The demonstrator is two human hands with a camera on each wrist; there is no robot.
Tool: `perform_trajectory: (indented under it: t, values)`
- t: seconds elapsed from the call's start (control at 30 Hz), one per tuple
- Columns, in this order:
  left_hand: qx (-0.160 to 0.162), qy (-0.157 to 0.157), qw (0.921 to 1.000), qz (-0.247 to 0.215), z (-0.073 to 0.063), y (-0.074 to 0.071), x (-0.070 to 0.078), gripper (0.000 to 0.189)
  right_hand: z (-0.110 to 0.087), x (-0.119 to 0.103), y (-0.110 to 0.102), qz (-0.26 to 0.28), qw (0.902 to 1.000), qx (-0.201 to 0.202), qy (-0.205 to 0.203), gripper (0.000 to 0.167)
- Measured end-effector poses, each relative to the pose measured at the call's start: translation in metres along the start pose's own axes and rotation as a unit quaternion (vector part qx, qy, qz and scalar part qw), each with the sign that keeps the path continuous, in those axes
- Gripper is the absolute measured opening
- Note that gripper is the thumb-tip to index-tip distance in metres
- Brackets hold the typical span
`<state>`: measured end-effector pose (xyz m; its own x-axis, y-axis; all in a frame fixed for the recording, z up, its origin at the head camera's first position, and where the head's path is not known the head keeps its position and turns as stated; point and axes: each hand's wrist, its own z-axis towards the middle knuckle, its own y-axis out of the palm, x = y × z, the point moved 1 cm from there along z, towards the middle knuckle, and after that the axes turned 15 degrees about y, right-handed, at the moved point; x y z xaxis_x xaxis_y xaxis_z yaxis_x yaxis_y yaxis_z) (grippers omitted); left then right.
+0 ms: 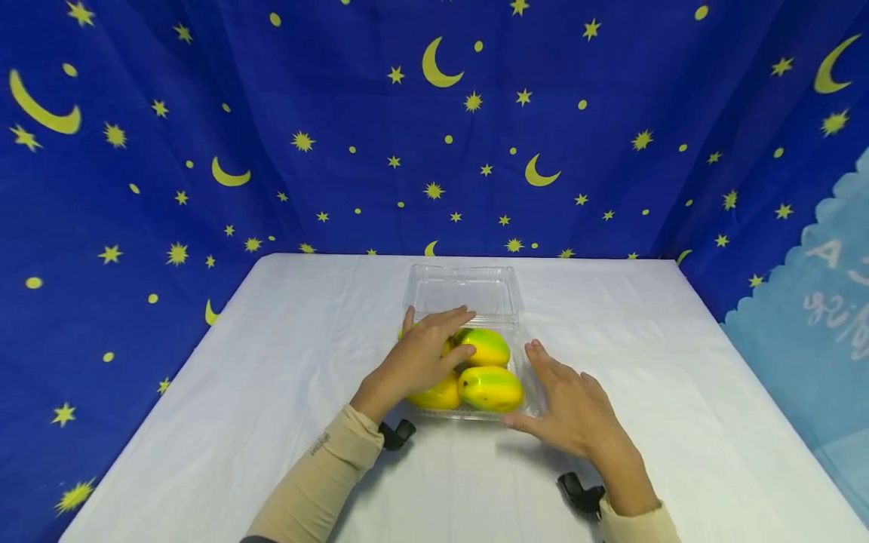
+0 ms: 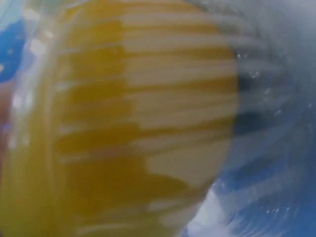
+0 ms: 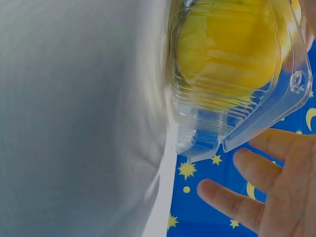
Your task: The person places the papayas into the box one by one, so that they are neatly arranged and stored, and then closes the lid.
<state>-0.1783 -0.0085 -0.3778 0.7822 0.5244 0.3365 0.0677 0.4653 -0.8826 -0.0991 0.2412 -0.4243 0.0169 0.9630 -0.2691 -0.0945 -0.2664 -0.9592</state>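
Observation:
Several yellow-green mangoes (image 1: 492, 389) sit in a clear plastic clamshell box (image 1: 531, 377), its lid (image 1: 464, 290) laid back away from me. My left hand (image 1: 422, 354) lies over the mangoes on the box's left side, fingers straight and thumb spread, partly hiding them. In the left wrist view, a mango (image 2: 98, 128) fills most of the picture behind the ribbed clear wall. My right hand (image 1: 573, 407) is beside the box's right side, fingers spread, thumb at the near right corner. The right wrist view has its fingers (image 3: 232, 200) stretched out next to the box, with nothing in their grasp.
A white cloth covers the table (image 1: 285, 339). Behind and at the left hangs a blue curtain (image 1: 366, 113) with yellow moons and stars, and a light blue panel (image 1: 815, 339) stands at the right. Black wrist mounts (image 1: 580, 494) show under both wrists.

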Motion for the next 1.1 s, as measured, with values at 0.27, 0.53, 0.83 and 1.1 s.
perform_trajectory:
  t: [0.27,0.53,0.83,1.1]
  values:
    - [0.089,0.013,0.9958,0.021,-0.004,-0.017,-0.001,0.062,0.0,0.002,-0.009,0.038,0.9969,0.069,-0.005,0.094]
    - [0.138,-0.001,0.9896,0.041,-0.016,-0.036,-0.01,0.066,0.001,0.007,-0.017,0.076,0.9824,0.171,-0.002,0.097]
    - [0.148,-0.048,0.9841,0.085,-0.049,-0.053,-0.035,0.074,0.0,0.017,-0.025,0.066,0.978,0.197,0.02,0.109]
    - [0.134,-0.096,0.976,0.143,-0.081,-0.05,-0.058,0.083,-0.002,0.023,-0.027,0.043,0.9809,0.183,0.05,0.111]
